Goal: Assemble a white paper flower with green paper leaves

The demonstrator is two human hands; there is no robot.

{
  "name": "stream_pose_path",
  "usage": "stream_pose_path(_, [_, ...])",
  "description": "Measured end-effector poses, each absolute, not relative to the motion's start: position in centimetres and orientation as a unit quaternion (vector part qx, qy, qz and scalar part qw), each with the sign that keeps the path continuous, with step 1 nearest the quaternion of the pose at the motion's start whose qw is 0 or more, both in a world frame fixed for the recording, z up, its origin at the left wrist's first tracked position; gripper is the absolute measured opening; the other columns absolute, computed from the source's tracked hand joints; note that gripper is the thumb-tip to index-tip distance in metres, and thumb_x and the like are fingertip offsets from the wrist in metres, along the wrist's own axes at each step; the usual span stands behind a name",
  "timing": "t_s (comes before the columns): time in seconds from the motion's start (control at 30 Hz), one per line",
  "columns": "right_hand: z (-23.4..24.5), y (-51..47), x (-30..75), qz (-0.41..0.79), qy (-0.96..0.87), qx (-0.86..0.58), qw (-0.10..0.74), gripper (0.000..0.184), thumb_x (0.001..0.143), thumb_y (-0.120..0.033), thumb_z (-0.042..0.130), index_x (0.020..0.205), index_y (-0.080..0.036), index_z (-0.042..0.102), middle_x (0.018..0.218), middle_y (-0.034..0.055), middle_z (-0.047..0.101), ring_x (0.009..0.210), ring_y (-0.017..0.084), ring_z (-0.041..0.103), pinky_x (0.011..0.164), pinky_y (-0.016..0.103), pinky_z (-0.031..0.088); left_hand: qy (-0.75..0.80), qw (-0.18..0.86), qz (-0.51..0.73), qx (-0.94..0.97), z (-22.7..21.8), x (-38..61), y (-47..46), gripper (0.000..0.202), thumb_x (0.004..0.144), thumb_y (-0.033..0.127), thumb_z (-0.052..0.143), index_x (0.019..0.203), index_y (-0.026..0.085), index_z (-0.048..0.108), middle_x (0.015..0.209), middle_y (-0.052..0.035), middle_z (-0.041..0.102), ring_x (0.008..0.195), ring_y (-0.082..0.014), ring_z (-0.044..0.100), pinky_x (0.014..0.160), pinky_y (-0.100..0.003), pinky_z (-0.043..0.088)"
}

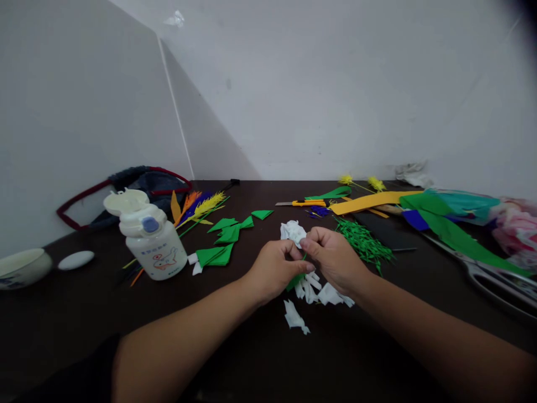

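Note:
A white crepe-paper flower (292, 232) stands upright between my hands, in the middle of the dark table. My left hand (277, 270) is closed, thumb and forefinger pinching its thin green stem below the bloom. With thumb and forefinger pressed together, my right hand (334, 258) grips the base of the white flower from the right. Under both hands lie fringed white paper strips (308, 288) and a bit of green paper, partly hidden. A loose white paper scrap (296, 317) rests nearer to me. Cut green paper pieces (218, 255) are left of my hands, and a green fringed bundle (364, 242) is to the right.
To the left stand a white bottle (157, 252) with its lid up, a bowl (25, 268) and colourful paper stalks (201, 210). A yellow utility knife (304, 203) lies behind my hands. Scissors (482, 274), an orange strip (373, 201) and green paper (457, 235) occupy the right.

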State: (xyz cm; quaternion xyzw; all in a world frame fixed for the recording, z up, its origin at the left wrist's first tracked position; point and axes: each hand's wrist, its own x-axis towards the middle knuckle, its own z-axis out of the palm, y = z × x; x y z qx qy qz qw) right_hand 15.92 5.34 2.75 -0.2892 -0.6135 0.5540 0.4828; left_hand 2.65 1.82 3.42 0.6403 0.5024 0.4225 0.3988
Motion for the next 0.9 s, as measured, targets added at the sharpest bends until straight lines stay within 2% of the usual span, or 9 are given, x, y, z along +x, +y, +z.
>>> stream_pose_path(0.1, [2.5, 5.4, 15.8, 0.517, -0.63, -0.322, 0.482, 0.025, 0.068, -0.029, 0.061, 0.056, -0.019, 0.042, 0.053, -0.0045, 0.042, 0.048, 0.008, 0.037, 0.045, 0.023, 0.029, 0.501, 0.395, 0.421, 0.645, 3.5, 2.6, 1.8, 0.022, 0.06, 0.025, 0.066, 0.054, 0.016, 0.046, 0.055, 0.003, 0.048, 0.054, -0.0092, 0.043, 0.055, -0.024, 0.036])
stream_pose_path(0.2, [2.6, 5.2, 15.7, 0.536, -0.617, -0.325, 0.476, 0.025, 0.067, -0.029, 0.063, 0.057, -0.019, 0.042, 0.053, -0.0041, 0.044, 0.048, 0.008, 0.038, 0.044, 0.023, 0.03, 0.486, 0.407, 0.422, 0.648, 3.5, 2.6, 1.8, 0.02, 0.06, 0.023, 0.065, 0.055, 0.016, 0.048, 0.059, 0.0016, 0.052, 0.057, -0.0098, 0.046, 0.057, -0.024, 0.038])
stream_pose_path(0.3, [2.9, 5.1, 16.0, 0.595, -0.593, -0.283, 0.462, 0.019, 0.069, -0.032, 0.061, 0.061, -0.018, 0.05, 0.055, -0.0032, 0.046, 0.049, 0.008, 0.039, 0.046, 0.023, 0.031, 0.473, 0.441, 0.43, 0.63, 3.6, 2.6, 1.8, 0.018, 0.06, 0.021, 0.065, 0.054, 0.015, 0.049, 0.061, 0.0008, 0.054, 0.058, -0.0097, 0.047, 0.057, -0.024, 0.038])
stream_pose_path(0.43, [3.3, 5.2, 17.0, 0.629, -0.604, -0.225, 0.434, 0.021, 0.074, -0.036, 0.056, 0.076, -0.017, 0.063, 0.066, 0.0002, 0.053, 0.058, 0.01, 0.044, 0.055, 0.025, 0.037, 0.441, 0.491, 0.452, 0.6, 3.5, 2.4, 1.9, 0.016, 0.062, 0.022, 0.064, 0.056, 0.015, 0.051, 0.06, -0.0002, 0.057, 0.057, -0.0094, 0.049, 0.057, -0.024, 0.037])
stream_pose_path(0.53, [3.2, 5.3, 17.2, 0.623, -0.623, -0.2, 0.428, 0.011, 0.07, -0.029, 0.061, 0.066, -0.018, 0.06, 0.069, -0.0006, 0.053, 0.064, 0.011, 0.047, 0.059, 0.026, 0.038, 0.421, 0.522, 0.455, 0.586, 3.5, 2.4, 1.8, 0.017, 0.062, 0.022, 0.064, 0.057, 0.015, 0.051, 0.062, -0.0017, 0.06, 0.059, -0.0097, 0.052, 0.058, -0.024, 0.038])
stream_pose_path(0.63, [2.9, 5.3, 17.0, 0.619, -0.619, -0.217, 0.432, 0.018, 0.071, -0.029, 0.06, 0.06, -0.019, 0.05, 0.06, -0.0036, 0.046, 0.053, 0.01, 0.043, 0.049, 0.025, 0.035, 0.414, 0.539, 0.445, 0.583, 3.7, 2.5, 1.7, 0.017, 0.063, 0.023, 0.064, 0.057, 0.015, 0.05, 0.063, -0.0023, 0.062, 0.061, -0.0104, 0.054, 0.06, -0.025, 0.039])
stream_pose_path(0.77, [2.9, 5.3, 16.5, 0.513, -0.678, -0.281, 0.446, 0.017, 0.074, -0.027, 0.055, 0.061, -0.02, 0.046, 0.054, -0.0047, 0.04, 0.049, 0.009, 0.036, 0.046, 0.025, 0.029, 0.43, 0.51, 0.444, 0.598, 3.7, 2.5, 1.6, 0.02, 0.063, 0.024, 0.063, 0.056, 0.015, 0.047, 0.058, 0.0002, 0.057, 0.056, -0.0088, 0.049, 0.055, -0.023, 0.037])
stream_pose_path(0.9, [3.3, 5.0, 16.2, 0.382, -0.748, -0.337, 0.425, 0.017, 0.073, -0.024, 0.05, 0.058, -0.02, 0.043, 0.053, -0.0038, 0.039, 0.052, 0.011, 0.035, 0.048, 0.026, 0.028, 0.473, 0.428, 0.443, 0.63, 3.7, 2.4, 1.7, 0.025, 0.061, 0.026, 0.064, 0.054, 0.016, 0.042, 0.055, 0.0033, 0.047, 0.053, -0.0082, 0.042, 0.051, -0.023, 0.034])
